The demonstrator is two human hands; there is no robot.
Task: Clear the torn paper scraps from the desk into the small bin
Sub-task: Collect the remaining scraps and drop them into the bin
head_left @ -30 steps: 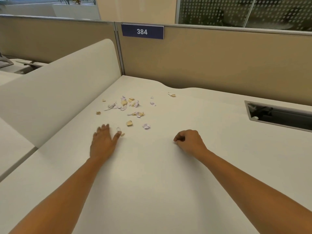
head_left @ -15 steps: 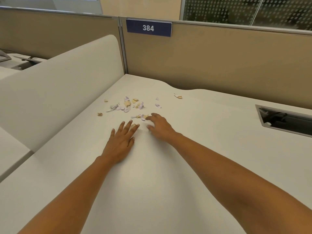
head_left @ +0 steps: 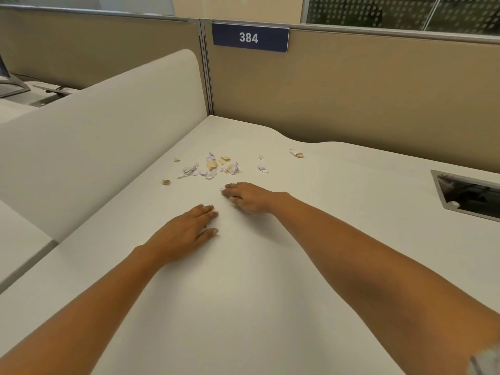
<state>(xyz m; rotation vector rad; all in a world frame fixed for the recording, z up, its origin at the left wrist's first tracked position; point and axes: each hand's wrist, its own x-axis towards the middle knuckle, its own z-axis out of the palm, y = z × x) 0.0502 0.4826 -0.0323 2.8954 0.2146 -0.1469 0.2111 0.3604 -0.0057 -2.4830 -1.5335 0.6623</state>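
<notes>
Torn white and yellow paper scraps [head_left: 211, 167] lie in a loose cluster on the white desk [head_left: 270, 266], toward its back left. Single scraps sit apart: a back right scrap [head_left: 296, 153], a white scrap [head_left: 262, 169] and a yellow scrap [head_left: 166, 181] at the left. My right hand [head_left: 247, 197] rests just in front of the cluster, fingers curled over a few white scraps that peek out at the fingertips. Palm down on the desk lies my left hand [head_left: 186, 234], fingers together, below and left of the right hand. No bin is in view.
A low white divider [head_left: 94, 136] runs along the desk's left side. Tan partition walls [head_left: 351, 98] with a "384" sign [head_left: 250, 37] close off the back. A rectangular cable cutout [head_left: 468, 194] opens in the desk at the right.
My right hand swept left across the desk to the near edge of the scraps and curled over the nearest pieces. My left hand slid slightly right and its fingers closed together.
</notes>
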